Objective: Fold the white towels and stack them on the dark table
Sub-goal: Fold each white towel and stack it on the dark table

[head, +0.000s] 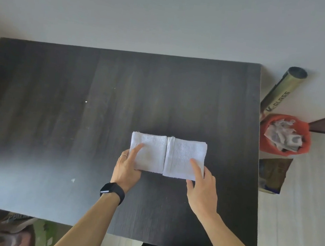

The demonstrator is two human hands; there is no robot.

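Fingers (pixel 138 147) of left hand (pixel 127 168) and right hand (pixel 203 188) are pinching opposite ends of the white towel (pixel 176 155), index fingers lying on top, probably readying another fold. Towel is lying folded toward the worktop's (pixel 53 129) front edge, right of its centre.

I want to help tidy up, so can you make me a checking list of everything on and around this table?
Surface: dark table, wood-grain, few pale specks.
Job's things: one white towel, folded, flat near the middle; no stack yet.
Clutter: nothing seen.
Hands: left hand and right hand at the towel's ends, index fingers on top; grip unclear.
Cables: nothing seen.
Surroundings: orange bin of crumpled paper, shiny tube, brown packet, right of the table.
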